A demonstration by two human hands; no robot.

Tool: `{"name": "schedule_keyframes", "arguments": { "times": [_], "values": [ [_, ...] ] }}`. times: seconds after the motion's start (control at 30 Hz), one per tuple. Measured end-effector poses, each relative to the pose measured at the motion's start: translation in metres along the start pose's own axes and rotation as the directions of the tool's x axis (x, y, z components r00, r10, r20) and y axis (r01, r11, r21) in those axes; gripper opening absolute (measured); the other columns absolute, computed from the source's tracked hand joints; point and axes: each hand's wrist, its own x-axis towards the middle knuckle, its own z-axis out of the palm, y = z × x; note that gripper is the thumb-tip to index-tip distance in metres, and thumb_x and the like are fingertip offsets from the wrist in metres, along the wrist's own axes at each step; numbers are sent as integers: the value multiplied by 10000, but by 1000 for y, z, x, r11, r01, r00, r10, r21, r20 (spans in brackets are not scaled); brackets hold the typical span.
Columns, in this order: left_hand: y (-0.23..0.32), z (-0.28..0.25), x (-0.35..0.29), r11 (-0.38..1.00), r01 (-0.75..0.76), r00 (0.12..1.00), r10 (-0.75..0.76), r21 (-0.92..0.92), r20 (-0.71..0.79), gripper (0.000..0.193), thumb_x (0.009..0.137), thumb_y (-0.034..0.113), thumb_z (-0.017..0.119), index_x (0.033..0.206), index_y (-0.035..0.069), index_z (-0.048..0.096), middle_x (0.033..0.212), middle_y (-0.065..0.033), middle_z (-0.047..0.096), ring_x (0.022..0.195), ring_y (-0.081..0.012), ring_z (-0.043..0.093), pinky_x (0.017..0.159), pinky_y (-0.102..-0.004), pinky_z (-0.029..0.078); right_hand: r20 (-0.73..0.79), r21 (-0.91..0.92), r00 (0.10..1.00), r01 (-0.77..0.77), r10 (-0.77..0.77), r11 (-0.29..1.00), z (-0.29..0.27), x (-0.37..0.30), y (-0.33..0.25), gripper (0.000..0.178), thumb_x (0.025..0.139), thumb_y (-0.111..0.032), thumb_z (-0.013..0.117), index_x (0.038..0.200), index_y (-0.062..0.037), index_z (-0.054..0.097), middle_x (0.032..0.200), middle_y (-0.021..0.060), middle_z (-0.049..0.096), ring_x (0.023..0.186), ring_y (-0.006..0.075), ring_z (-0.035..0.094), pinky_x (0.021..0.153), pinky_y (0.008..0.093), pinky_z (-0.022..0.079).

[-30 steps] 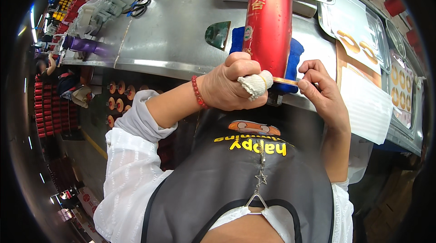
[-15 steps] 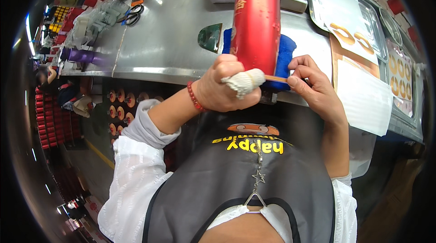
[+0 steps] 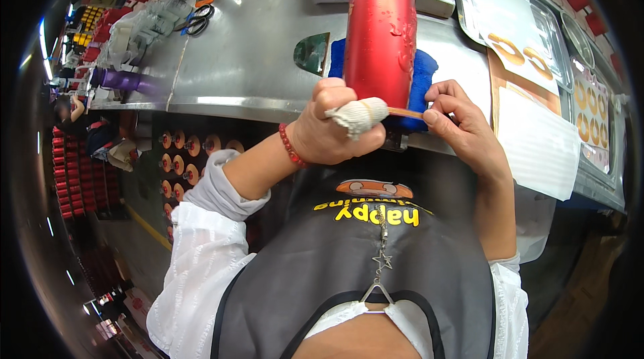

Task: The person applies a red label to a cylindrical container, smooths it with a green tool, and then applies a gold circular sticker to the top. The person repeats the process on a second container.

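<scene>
Tall red metal cylinder [image 3: 380, 37] stands upright on blue cloth pad [image 3: 421, 80] at steel tabletop [image 3: 235, 57] edge. Left hand [image 3: 332, 134], w/ cloth-wrapped thumb, braces its base, fingers curled shut. Right hand [image 3: 459, 124] fingers pinch thin orange strip [image 3: 404, 113] vs. cylinder bottom, prob. to apply it.

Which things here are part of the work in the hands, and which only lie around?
In use:
- red cylinder, held by the left hand
- thin tan strip, pinched by the right hand
- blue cloth under the cylinder

Lying about:
- scissors
- purple bottle
- sheets with tan rings
- white paper
</scene>
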Motion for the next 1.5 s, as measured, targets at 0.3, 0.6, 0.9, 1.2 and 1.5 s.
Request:
{"name": "schedule_keyframes", "arguments": {
  "times": [0.3,0.6,0.9,1.2,1.5],
  "values": [
    [2,1,-4,999,33,999,-33,18,-1,274,546,92,693,781,224,643,1095,37,617,975,-220,422,753,-359,408,-1,12,1000,-9,9,1000,2,2,-2,307,970,-278,651,798,-30,592,1123,50,462,972,115,459,759,223,397],
    [2,13,-2,996,69,998,-69,-57,0,319,552,67,710,820,236,673,1086,39,615,959,-225,434,751,-365,411,-5,26,1000,-25,25,999,2,4,3,317,962,-294,662,799,-31,593,1121,53,465,976,121,458,764,228,397],
    [4,10,0,993,73,997,-72,-89,18,282,581,110,721,831,230,672,1122,23,624,997,-232,434,774,-376,416,-1,12,1000,-29,29,1000,2,4,5,303,960,-283,666,808,-30,600,1113,54,469,982,131,459,769,236,401],
    [4,3,-10,997,72,997,-71,38,-10,308,531,97,715,801,239,672,1119,47,621,976,-220,435,734,-358,393,-40,-34,999,33,-34,999,6,6,0,277,947,-238,684,870,15,600,1019,67,507,949,175,497,832,284,417],
    [-2,4,18,994,-105,989,104,-2,101,371,653,152,739,1020,168,686,1128,95,555,1008,-182,402,791,-334,361,-21,-30,999,30,-30,999,7,5,6,260,961,-220,662,809,-25,580,1087,38,453,967,120,451,760,225,391]
  ]
}}
